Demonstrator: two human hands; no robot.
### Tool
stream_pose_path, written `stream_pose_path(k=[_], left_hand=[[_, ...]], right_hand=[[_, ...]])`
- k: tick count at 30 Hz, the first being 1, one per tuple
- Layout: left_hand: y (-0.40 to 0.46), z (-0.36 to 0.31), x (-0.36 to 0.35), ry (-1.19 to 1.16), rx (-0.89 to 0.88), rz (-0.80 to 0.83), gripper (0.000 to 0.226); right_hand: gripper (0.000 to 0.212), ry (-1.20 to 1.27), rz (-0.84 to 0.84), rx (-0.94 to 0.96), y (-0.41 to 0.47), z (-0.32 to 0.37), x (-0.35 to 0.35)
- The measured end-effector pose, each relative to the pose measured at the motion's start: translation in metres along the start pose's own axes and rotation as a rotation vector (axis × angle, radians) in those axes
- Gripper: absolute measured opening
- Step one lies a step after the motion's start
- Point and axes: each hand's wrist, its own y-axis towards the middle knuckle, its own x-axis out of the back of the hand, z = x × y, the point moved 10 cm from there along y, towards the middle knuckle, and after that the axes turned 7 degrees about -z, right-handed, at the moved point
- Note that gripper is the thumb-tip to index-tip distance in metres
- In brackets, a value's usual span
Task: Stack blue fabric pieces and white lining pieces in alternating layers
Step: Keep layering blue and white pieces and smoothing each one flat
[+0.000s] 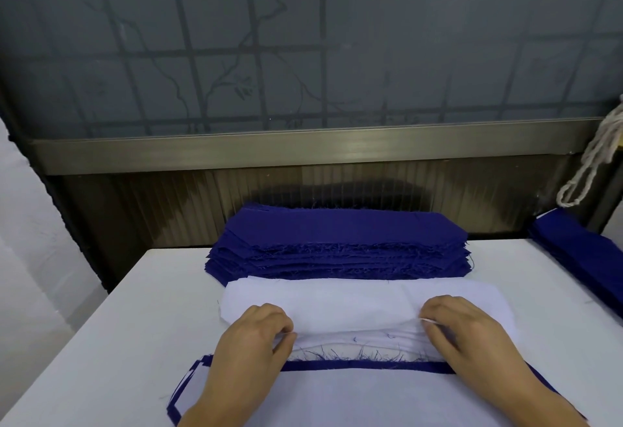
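Both hands are working at the near edge of the white lining pile, which is lying at the table's centre. The left hand is pinching that edge at about 8 o'clock of the pile, fingers curled round the cloth; the right hand is doing the same at about 4 o'clock. They seem to be peeling one sheet free, gripping it wide apart so it is coming up flat.

At 6 o'clock the alternating stack is sitting nearest the body, white on top with a blue rim showing, likely placed close for easy laying. At 12 o'clock one tall pile of blue pieces is waiting; a second blue pile is lying at 3 o'clock. So: two blue piles, one white pile, one mixed stack; sheets in each cannot be counted
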Motion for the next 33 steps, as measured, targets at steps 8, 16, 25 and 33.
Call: stream_pose_path(k=[8, 16, 25, 33], left_hand=[[0.000, 0.000, 0.000, 0.001, -0.003, -0.015, 0.015], [-0.001, -0.002, 0.004, -0.005, -0.011, -0.035, 0.021], [0.003, -0.003, 0.005, -0.008, -0.009, -0.015, 0.030], [0.002, 0.017, 0.012, -0.357, 0.220, -0.030, 0.030]], right_hand=[[0.021, 0.004, 0.008, 0.005, 0.001, 0.002, 0.000], [0.023, -0.003, 0.007, 0.004, 0.002, 0.002, 0.001], [0.029, 0.029, -0.009, -0.012, 0.004, 0.003, 0.007], [0.032, 0.262, -0.008, -0.122, -0.001, -0.006, 0.014]])
